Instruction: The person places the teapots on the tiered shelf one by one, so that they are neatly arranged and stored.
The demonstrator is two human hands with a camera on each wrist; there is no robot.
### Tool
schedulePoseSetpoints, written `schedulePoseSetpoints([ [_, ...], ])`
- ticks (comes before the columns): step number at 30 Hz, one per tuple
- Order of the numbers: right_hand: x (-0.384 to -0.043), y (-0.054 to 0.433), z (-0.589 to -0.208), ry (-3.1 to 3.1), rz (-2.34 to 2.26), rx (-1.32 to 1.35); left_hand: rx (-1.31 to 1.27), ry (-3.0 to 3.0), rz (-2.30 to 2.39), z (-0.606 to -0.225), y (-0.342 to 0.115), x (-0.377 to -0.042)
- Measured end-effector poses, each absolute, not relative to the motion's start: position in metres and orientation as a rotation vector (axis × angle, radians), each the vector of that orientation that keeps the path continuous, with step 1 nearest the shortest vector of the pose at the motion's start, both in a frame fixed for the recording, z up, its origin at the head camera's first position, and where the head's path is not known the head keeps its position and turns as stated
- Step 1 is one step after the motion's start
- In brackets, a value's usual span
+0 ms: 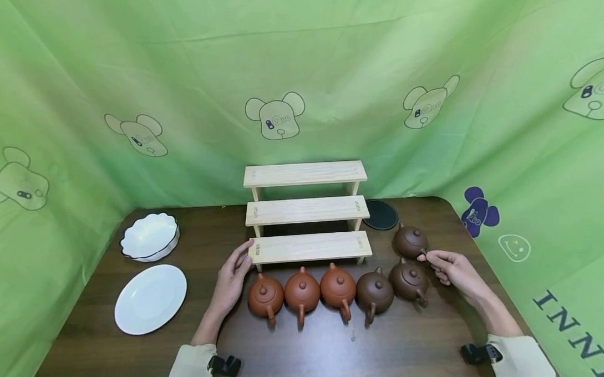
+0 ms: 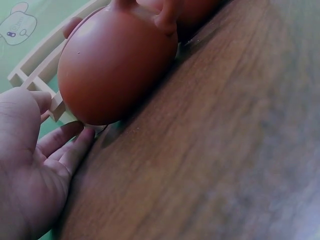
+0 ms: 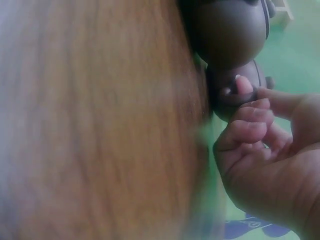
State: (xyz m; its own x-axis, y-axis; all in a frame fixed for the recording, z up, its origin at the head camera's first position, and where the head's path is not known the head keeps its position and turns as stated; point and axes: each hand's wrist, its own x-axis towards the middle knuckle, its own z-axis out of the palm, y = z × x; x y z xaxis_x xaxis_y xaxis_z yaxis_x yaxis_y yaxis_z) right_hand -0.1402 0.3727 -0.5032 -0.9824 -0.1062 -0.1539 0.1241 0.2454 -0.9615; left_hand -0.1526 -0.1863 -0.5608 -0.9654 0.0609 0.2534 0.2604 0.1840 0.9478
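Observation:
My right hand (image 1: 449,269) pinches the handle of a dark brown teapot (image 1: 410,241) at the right of the table; in the right wrist view a finger (image 3: 244,84) passes through the handle loop. Two more dark brown teapots, one in the middle (image 1: 374,292) and one on the right (image 1: 409,280), stand nearer to me. My left hand (image 1: 231,279) touches the left end of the wooden three-step shelf (image 1: 311,247), its fingers fairly straight. Beside that hand is a reddish-brown teapot (image 1: 264,296), first of three in the front row.
On the left lie a scalloped white bowl (image 1: 151,236) and a white oval plate (image 1: 151,299). A dark round mat (image 1: 380,214) sits behind the shelf's right side. Green printed cloth (image 1: 297,55) encloses the back and sides of the brown table (image 1: 308,354).

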Motion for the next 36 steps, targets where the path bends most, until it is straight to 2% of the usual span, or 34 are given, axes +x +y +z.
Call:
schedulePoseSetpoints([
  [7,-0.142,0.371,-0.507,2.202,-1.966,0.093,-0.366,-2.262,-1.836,-0.569,-0.191,-0.155],
  [14,-0.143,0.370,-0.509,2.118,-2.014,0.085,-0.262,-2.319,-1.822,-0.552,-0.185,-0.144],
  [20,-0.145,0.370,-0.507,2.122,-2.043,0.080,-0.312,-2.268,-1.807,-0.551,-0.184,-0.143],
  [31,-0.146,0.363,-0.484,2.081,-2.191,0.083,-0.264,-2.317,-1.844,-0.543,-0.183,-0.143],
  [36,-0.143,0.355,-0.469,2.077,-2.247,0.059,-0.347,-2.270,-1.847,-0.554,-0.186,-0.149],
])
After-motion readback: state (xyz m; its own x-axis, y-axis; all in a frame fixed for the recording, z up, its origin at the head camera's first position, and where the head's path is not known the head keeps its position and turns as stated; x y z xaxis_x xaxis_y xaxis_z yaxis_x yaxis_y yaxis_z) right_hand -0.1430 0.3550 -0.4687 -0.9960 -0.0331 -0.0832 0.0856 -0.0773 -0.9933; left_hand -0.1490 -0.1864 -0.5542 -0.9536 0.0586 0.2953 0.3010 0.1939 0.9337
